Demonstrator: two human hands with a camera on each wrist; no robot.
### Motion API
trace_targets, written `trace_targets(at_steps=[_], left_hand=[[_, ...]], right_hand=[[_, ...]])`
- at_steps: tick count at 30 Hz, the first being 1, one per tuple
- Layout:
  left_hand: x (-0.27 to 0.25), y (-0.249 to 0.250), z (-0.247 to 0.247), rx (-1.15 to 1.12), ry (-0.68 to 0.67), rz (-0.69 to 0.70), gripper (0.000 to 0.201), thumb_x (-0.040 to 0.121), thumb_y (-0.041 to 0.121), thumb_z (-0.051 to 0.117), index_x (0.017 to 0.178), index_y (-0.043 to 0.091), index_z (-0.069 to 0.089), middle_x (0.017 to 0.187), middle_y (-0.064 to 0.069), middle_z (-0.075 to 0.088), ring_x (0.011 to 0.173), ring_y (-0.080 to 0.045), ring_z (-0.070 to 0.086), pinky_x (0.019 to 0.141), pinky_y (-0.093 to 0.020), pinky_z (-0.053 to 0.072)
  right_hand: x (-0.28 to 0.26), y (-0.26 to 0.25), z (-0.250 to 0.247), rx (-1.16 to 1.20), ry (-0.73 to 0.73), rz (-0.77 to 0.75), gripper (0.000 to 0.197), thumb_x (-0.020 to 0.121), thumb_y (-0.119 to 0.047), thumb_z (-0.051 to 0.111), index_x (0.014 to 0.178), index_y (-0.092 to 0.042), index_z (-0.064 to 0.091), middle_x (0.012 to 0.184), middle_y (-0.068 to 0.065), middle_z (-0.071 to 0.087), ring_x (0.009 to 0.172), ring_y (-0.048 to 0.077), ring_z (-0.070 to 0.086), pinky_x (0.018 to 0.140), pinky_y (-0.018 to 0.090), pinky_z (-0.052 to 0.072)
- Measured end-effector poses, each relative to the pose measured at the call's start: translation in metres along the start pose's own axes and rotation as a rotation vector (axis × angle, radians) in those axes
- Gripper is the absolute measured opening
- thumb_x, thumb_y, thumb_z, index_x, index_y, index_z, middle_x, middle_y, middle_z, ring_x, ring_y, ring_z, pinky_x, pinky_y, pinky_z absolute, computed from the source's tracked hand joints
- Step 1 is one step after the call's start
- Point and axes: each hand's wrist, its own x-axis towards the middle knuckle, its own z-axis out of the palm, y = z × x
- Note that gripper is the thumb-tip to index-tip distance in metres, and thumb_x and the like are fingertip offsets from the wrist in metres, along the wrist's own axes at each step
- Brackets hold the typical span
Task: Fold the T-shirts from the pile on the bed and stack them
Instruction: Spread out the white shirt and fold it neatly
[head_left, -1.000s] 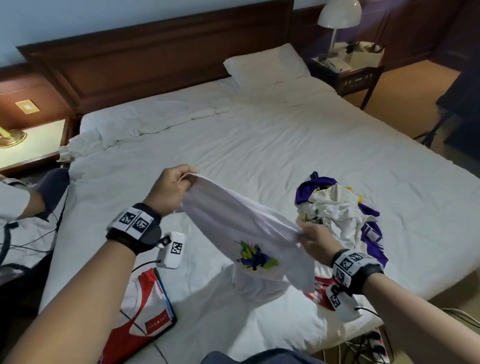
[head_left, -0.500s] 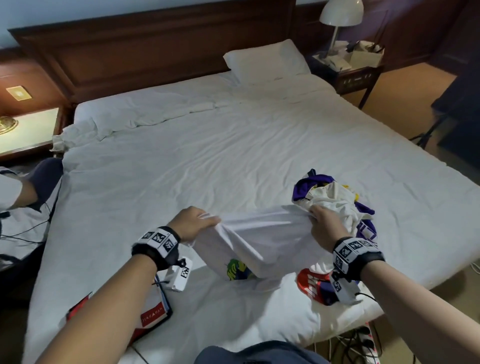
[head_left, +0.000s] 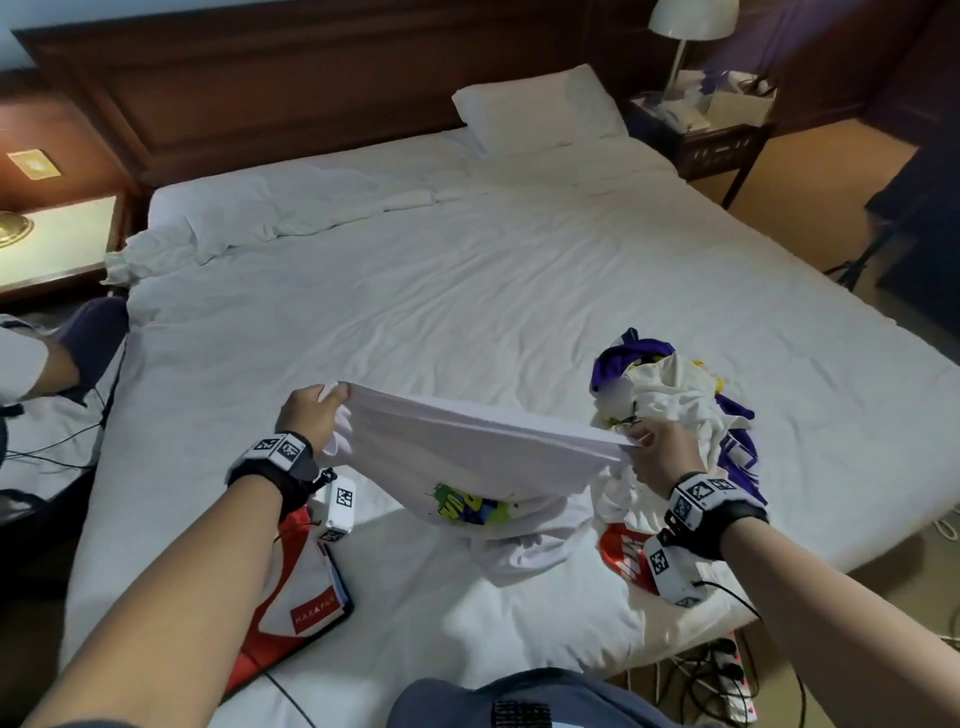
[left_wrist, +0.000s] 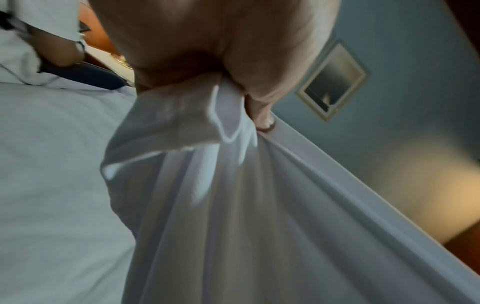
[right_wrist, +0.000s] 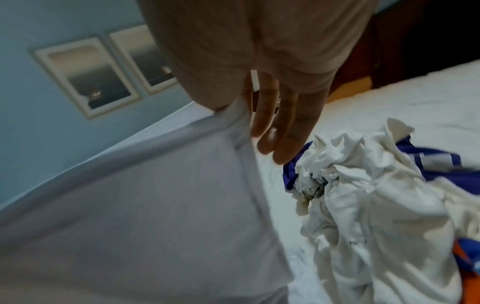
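A white T-shirt with a green, blue and yellow print hangs stretched between my hands above the bed. My left hand grips one bunched corner in a fist. My right hand pinches the other end between thumb and index, its other fingers hanging straight. The shirt's lower part sags onto the sheet. The pile of crumpled white, purple and red T-shirts lies just right of my right hand. A folded red and white shirt lies under my left forearm.
A pillow lies at the head of the bed. A bedside table with a lamp stands at the far right. Another person's arm shows at the left edge. Cables and a power strip lie on the floor by the bed corner.
Both hands have lifted the white shirt off the sheet and pulled it taut. The left hand moved up and away from me. The printed part now hangs lower.
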Motion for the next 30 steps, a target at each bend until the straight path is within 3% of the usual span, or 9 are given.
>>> trace_targets(at_steps=[4, 7, 10, 15, 17, 20, 22, 25, 30], left_hand=[[0.008, -0.016, -0.018, -0.198, -0.111, -0.154, 0.030, 0.100, 0.029, 0.058, 0.076, 0.011, 0.062, 0.072, -0.011, 0.060, 0.072, -0.033, 0.059, 0.064, -0.035, 0.044], [0.002, -0.029, -0.014, -0.345, -0.169, -0.310, 0.027, 0.097, 0.034, 0.057, 0.075, 0.018, 0.062, 0.068, -0.009, 0.057, 0.062, -0.028, 0.055, 0.061, -0.033, 0.041], [-0.004, -0.039, -0.001, -0.237, -0.246, -0.216, 0.031, 0.092, 0.018, 0.064, 0.061, 0.019, 0.058, 0.063, -0.005, 0.054, 0.066, -0.025, 0.051, 0.061, -0.032, 0.035], [-0.034, -0.019, 0.022, -0.223, -0.264, -0.053, 0.017, 0.094, 0.008, 0.064, 0.077, 0.006, 0.064, 0.063, -0.006, 0.062, 0.068, -0.027, 0.059, 0.063, -0.030, 0.043], [-0.055, 0.001, 0.036, -0.257, -0.408, 0.012, 0.010, 0.097, 0.010, 0.063, 0.091, 0.004, 0.066, 0.067, -0.014, 0.063, 0.056, -0.034, 0.063, 0.052, -0.028, 0.048], [-0.085, 0.030, 0.058, -0.258, -0.587, 0.169, 0.010, 0.100, 0.015, 0.063, 0.097, 0.006, 0.065, 0.089, -0.025, 0.066, 0.051, -0.028, 0.060, 0.042, -0.025, 0.047], [-0.099, 0.043, 0.066, -0.295, -0.671, 0.262, 0.008, 0.097, 0.019, 0.069, 0.093, 0.012, 0.068, 0.087, -0.014, 0.066, 0.066, -0.027, 0.063, 0.055, -0.033, 0.054], [-0.103, 0.050, 0.066, -0.272, -0.667, 0.362, 0.007, 0.094, 0.016, 0.071, 0.090, 0.012, 0.071, 0.084, 0.000, 0.068, 0.079, -0.010, 0.064, 0.078, -0.031, 0.053], [-0.092, 0.036, 0.050, -0.133, -0.653, 0.346, 0.008, 0.092, 0.022, 0.075, 0.088, 0.015, 0.071, 0.081, 0.006, 0.068, 0.075, -0.005, 0.061, 0.073, -0.021, 0.050]], right_hand=[[-0.014, -0.016, -0.001, 0.467, -0.169, 0.154, 0.009, 0.090, 0.000, 0.072, 0.083, 0.005, 0.068, 0.076, 0.030, 0.067, 0.057, 0.037, 0.069, 0.057, 0.046, 0.063], [-0.014, -0.026, 0.005, 0.812, -0.105, 0.316, 0.021, 0.095, 0.012, 0.052, 0.096, 0.001, 0.071, 0.097, 0.025, 0.066, 0.080, 0.039, 0.067, 0.061, 0.040, 0.063], [-0.006, -0.027, 0.016, 0.907, -0.052, 0.378, 0.036, 0.096, 0.009, 0.045, 0.122, -0.002, 0.067, 0.110, 0.017, 0.062, 0.099, 0.035, 0.061, 0.068, 0.041, 0.059], [-0.022, -0.046, 0.035, 0.541, 0.049, 0.141, 0.027, 0.086, -0.004, 0.073, 0.112, -0.008, 0.076, 0.093, 0.015, 0.075, 0.075, 0.017, 0.069, 0.065, 0.028, 0.057], [-0.037, -0.065, 0.043, 0.249, -0.063, -0.118, 0.032, 0.084, -0.005, 0.077, 0.113, -0.019, 0.073, 0.078, 0.004, 0.075, 0.060, 0.001, 0.062, 0.057, 0.016, 0.050], [-0.060, -0.097, 0.063, 0.118, -0.310, -0.357, 0.055, 0.084, -0.007, 0.078, 0.129, -0.035, 0.060, 0.066, -0.003, 0.070, 0.048, 0.000, 0.052, 0.048, 0.014, 0.041], [-0.064, -0.105, 0.076, 0.090, -0.378, -0.394, 0.052, 0.086, -0.012, 0.076, 0.131, -0.035, 0.062, 0.068, 0.002, 0.069, 0.052, 0.003, 0.050, 0.053, 0.019, 0.042], [-0.065, -0.109, 0.083, 0.059, -0.403, -0.397, 0.023, 0.091, -0.012, 0.069, 0.090, -0.034, 0.074, 0.071, 0.001, 0.068, 0.062, 0.007, 0.051, 0.062, 0.026, 0.043], [-0.070, -0.106, 0.076, 0.097, -0.370, -0.360, 0.025, 0.095, -0.010, 0.062, 0.084, -0.031, 0.070, 0.069, -0.007, 0.068, 0.062, 0.004, 0.058, 0.061, 0.016, 0.044]])
